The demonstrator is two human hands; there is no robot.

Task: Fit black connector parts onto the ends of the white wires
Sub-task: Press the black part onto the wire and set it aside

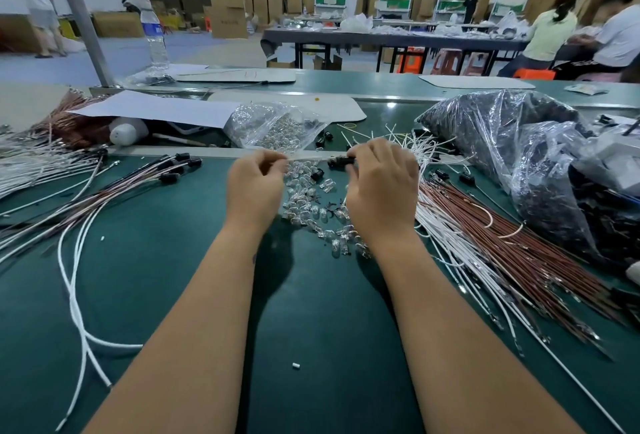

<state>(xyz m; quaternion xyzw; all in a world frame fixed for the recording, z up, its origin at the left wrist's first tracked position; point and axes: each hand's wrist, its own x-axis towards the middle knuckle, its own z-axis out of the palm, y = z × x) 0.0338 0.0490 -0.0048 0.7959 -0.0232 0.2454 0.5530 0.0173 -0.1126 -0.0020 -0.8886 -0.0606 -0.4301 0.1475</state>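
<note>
Two hands: left hand [255, 187] pinches white wire [304, 155], right hand [381, 187] black connector [341, 161].

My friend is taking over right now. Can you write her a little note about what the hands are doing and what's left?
Left hand: pinches a white wire.
Right hand: holds a black connector at that wire's end; whether it is seated can't be told.
Done: wires with black ends lie on the left.
Left: bare wire pile on the right; the bag of black parts sits behind it.
</note>
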